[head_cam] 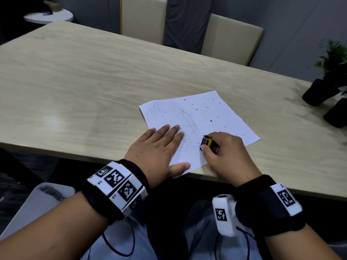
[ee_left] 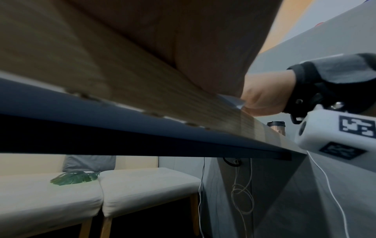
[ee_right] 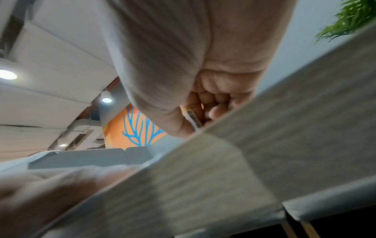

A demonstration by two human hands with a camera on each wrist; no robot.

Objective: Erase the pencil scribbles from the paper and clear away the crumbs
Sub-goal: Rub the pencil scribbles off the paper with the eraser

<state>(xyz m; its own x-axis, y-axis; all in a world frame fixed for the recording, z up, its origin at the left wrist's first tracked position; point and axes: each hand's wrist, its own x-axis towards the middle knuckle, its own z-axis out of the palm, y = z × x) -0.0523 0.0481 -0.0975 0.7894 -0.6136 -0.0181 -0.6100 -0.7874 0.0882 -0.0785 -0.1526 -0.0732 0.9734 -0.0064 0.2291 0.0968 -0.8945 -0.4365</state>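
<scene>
A white sheet of paper (head_cam: 210,117) lies near the table's front edge, with pencil scribbles (head_cam: 178,117) across its left half and dark eraser crumbs (head_cam: 211,121) scattered over its right half. My left hand (head_cam: 159,147) lies flat on the sheet's near left part, fingers straight, thumb at the paper's front corner. My right hand (head_cam: 223,149) pinches a small eraser in a yellow-and-black sleeve (head_cam: 206,142), its tip on the paper just right of the scribbles. In the right wrist view the curled fingers (ee_right: 215,96) hold the eraser (ee_right: 193,119) above the table edge.
The light wooden table (head_cam: 84,81) stretches far to the left and back. Two black plant pots (head_cam: 319,94) stand at the right edge. Beige chairs (head_cam: 231,38) line the far side. My lap and wrist cables sit below the front edge.
</scene>
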